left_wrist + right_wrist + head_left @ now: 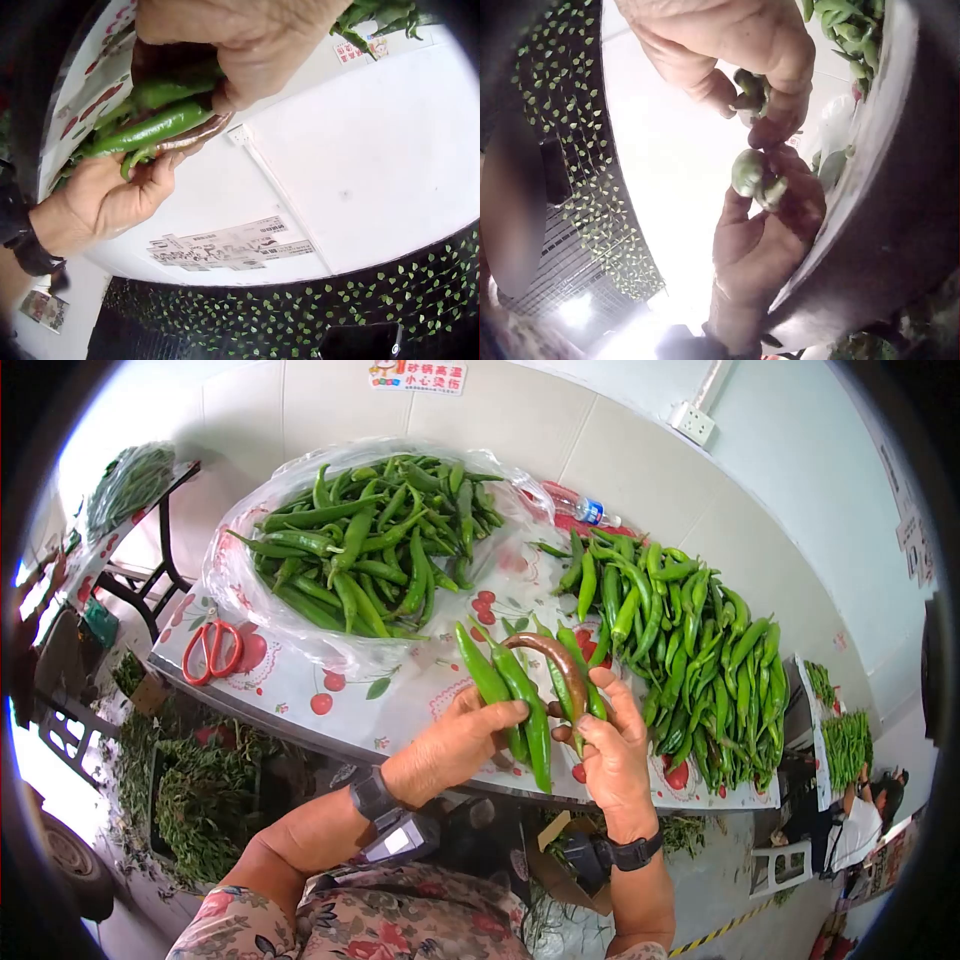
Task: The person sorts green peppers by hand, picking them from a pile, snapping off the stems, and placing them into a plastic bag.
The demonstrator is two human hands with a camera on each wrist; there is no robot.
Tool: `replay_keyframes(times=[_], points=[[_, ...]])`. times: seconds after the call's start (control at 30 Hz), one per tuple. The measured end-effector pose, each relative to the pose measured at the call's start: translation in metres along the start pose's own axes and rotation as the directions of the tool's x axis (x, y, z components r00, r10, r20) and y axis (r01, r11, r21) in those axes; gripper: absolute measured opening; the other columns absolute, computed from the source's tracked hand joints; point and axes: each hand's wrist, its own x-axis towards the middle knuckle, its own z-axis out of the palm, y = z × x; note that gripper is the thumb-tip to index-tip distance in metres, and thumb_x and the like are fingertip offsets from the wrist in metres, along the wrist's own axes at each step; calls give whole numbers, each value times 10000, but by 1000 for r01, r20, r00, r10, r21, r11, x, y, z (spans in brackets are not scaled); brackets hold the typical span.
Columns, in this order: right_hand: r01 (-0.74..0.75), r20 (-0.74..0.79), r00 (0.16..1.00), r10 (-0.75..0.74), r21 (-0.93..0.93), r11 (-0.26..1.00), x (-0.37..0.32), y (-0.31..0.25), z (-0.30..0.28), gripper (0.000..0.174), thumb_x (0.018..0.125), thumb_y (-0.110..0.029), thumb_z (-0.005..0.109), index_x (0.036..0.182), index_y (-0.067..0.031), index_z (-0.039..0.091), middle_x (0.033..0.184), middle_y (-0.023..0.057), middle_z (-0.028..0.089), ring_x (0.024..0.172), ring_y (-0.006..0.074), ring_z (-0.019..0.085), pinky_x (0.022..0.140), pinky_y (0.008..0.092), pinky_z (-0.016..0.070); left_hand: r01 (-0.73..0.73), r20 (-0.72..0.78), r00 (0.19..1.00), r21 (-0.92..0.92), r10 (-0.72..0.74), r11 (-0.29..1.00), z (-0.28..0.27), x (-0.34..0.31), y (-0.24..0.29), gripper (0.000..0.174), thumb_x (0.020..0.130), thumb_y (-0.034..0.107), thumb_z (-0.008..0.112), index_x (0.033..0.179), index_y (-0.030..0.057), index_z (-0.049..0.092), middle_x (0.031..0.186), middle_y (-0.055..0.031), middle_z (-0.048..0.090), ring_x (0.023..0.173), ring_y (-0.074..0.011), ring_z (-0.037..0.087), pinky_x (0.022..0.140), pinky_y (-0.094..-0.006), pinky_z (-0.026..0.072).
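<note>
The brown curved pepper [572, 672] lay between the two hands, above the tabletop [400, 705]. Its stem end sat in the right hand [615, 765], whose curled fingers and thumb pinched it with green ones. From there its long axis ran away from the body, then arched leftward — the tip nearing the green peppers [522, 695] that the left hand [450, 745] gripped, thumb across them.
</note>
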Motion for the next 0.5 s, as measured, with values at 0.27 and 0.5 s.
replay_keyframes(times=[0.27,0.5], points=[[-9,-83,997,9,3,1000,39,-11,20,503,848,-29,504,1334,-33,375,1176,156,565,993,271,613,780,342,523,-32,11,999,263,30,964,-23,-22,17,272,893,131,580,1135,8,578,1011,-62,640,916,-156,602,820,-324,495],[146,164,976,-144,2,989,183,-27,81,541,897,-188,565,1369,-31,351,1236,158,515,1066,265,566,863,364,486,-34,5,999,304,34,952,-22,-24,19,284,893,140,599,1138,1,573,1032,-65,638,931,-164,600,831,-332,493]])
